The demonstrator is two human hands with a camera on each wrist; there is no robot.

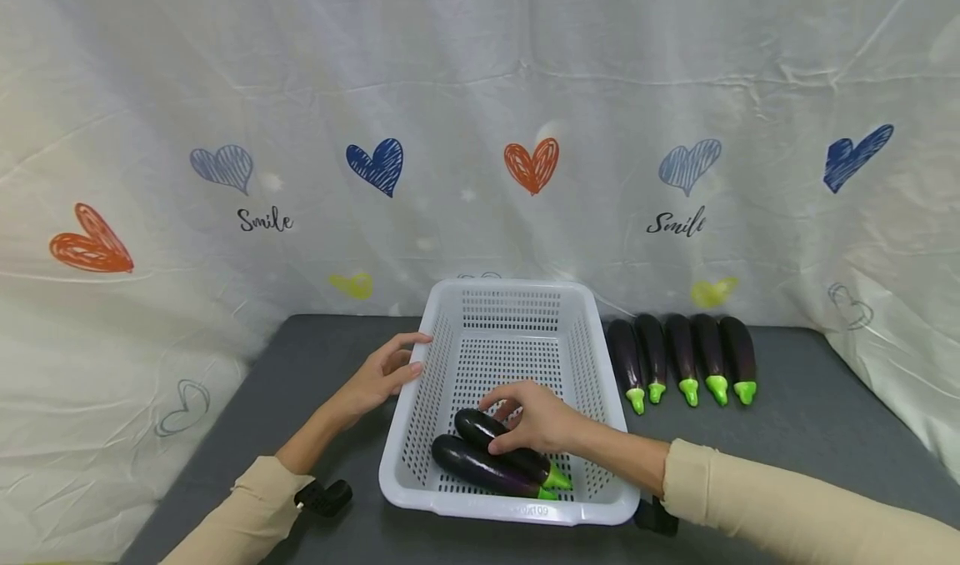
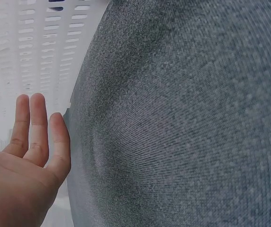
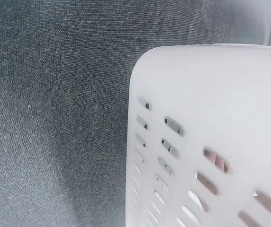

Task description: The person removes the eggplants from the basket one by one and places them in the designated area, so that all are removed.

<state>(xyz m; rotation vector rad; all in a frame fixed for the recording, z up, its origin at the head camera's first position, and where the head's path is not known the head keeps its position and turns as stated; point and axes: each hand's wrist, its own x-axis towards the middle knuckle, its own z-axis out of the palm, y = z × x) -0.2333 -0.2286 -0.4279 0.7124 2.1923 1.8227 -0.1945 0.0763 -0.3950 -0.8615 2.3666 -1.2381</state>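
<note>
A white perforated plastic basket [image 1: 510, 511] stands on the table. Two dark eggplants with green stems lie side by side in its near part, the nearer eggplant [image 1: 480, 467] and the farther eggplant [image 1: 471, 422]. My right hand [image 1: 542, 419] reaches over the basket's right side and holds the farther one, thumb on the near side and fingers on the far side. On the left rim rests my left hand [image 1: 381, 375], its fingers [image 2: 38, 123] fairly straight in the left wrist view. The right wrist view shows the basket's outer wall [image 3: 211, 85], which hides most of the right hand.
Several eggplants [image 1: 681, 357] lie in a row right of the basket, stems toward me. The table [image 1: 795, 465] has a dark grey cloth cover. A white curtain [image 1: 465, 115] printed with hearts hangs behind it.
</note>
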